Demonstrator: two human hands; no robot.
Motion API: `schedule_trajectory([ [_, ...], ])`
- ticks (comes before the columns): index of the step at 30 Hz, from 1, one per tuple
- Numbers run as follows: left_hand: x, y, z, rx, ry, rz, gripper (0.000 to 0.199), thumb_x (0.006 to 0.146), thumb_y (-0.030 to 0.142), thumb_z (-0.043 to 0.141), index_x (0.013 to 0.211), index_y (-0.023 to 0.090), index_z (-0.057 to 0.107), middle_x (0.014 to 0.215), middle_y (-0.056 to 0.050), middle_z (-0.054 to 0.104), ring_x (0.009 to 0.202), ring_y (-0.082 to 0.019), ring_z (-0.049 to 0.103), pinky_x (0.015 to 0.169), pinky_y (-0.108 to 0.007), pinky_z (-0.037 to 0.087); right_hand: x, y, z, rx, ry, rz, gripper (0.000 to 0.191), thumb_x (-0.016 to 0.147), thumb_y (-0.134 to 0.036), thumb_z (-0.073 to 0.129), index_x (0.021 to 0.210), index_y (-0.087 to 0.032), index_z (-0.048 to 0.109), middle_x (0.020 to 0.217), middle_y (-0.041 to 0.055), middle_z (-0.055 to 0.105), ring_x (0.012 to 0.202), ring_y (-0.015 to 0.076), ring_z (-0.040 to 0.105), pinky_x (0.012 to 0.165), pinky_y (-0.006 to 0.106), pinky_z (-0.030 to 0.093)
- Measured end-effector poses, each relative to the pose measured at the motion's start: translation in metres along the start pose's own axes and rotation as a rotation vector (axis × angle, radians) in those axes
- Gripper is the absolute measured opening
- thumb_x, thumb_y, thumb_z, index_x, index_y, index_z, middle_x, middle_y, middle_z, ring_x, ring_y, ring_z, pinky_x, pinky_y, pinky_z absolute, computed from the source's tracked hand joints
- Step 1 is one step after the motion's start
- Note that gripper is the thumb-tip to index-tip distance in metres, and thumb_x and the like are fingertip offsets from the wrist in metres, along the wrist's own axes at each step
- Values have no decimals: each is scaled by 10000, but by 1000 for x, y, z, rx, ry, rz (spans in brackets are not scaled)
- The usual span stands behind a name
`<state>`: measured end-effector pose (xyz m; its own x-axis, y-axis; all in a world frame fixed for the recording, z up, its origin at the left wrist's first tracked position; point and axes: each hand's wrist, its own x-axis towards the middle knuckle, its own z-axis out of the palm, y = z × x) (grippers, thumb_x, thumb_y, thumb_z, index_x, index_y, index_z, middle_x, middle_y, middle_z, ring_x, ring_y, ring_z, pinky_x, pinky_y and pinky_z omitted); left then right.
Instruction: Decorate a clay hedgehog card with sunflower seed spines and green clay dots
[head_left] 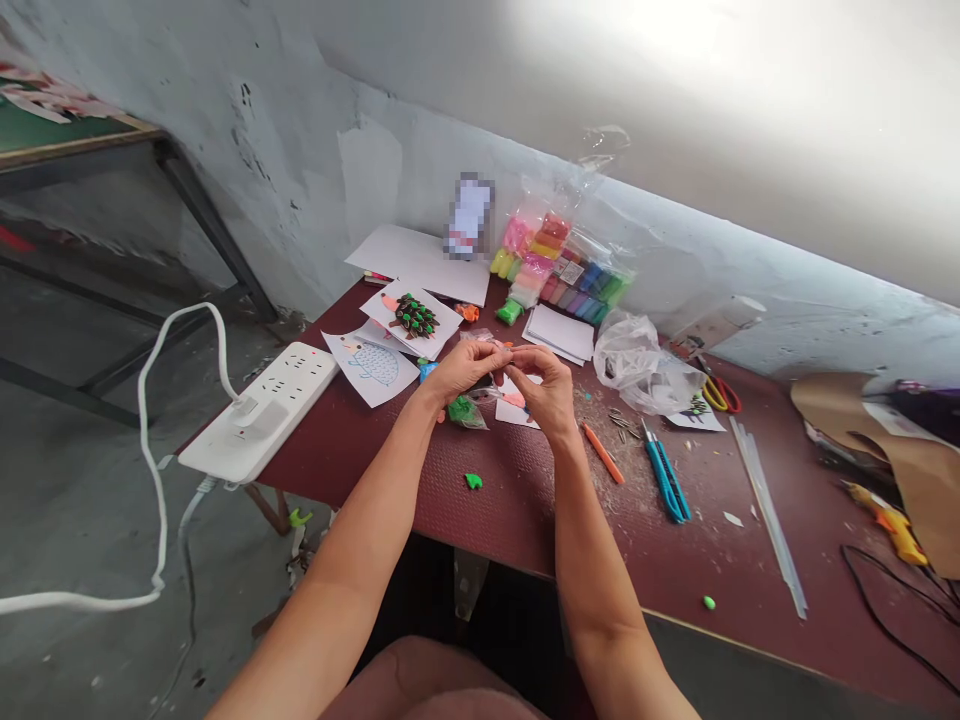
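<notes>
Over the far middle of the dark red table (517, 500), my left hand (472, 365) and my right hand (546, 385) meet fingertip to fingertip. Both are closed in a pinch, and whatever sits between the fingers is too small to make out. Beneath them lie a bag of green clay (466, 412) and a card with an orange shape (514, 400), both partly covered. A green clay piece (473, 481) rests nearer the front edge. To the left, a hedgehog picture (416, 318) bears dark seeds and green bits, beside a blue hedgehog drawing (370, 366).
Right of my hands lie an orange pen-like tool (603, 453), a teal utility knife (666, 474), loose seeds (624, 427), scissors (721, 393), glue sticks (768, 515) and a yellow glue gun (890, 522). Coloured clay packs (574, 270) stand behind. A white power strip (259, 415) juts out left.
</notes>
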<state>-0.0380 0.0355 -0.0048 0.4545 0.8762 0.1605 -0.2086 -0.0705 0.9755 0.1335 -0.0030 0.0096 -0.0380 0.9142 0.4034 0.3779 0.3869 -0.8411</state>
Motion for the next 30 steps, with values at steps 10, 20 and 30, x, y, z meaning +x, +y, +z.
schedule_trajectory([
  [10,0,2,1,-23,47,-12,526,784,647,815,648,156,682,650,-20,645,675,-136,585,687,-265,454,-2,-6,5,-51,22,37,214,871,-446,755,902,-238,795,991,65,772,893,208,691,823,357,568],
  [20,0,2,0,-49,94,-34,483,717,598,888,636,150,728,668,-31,681,687,-136,603,690,-264,465,-3,-6,6,-45,48,-33,116,868,-335,757,819,-233,783,955,60,775,857,202,688,779,345,548],
  [30,-1,2,1,-29,127,-37,550,691,657,887,589,153,692,609,-12,616,614,-111,522,611,-258,407,-1,-8,3,-76,35,-17,130,854,-359,753,854,-247,819,966,61,787,829,202,696,747,345,572],
])
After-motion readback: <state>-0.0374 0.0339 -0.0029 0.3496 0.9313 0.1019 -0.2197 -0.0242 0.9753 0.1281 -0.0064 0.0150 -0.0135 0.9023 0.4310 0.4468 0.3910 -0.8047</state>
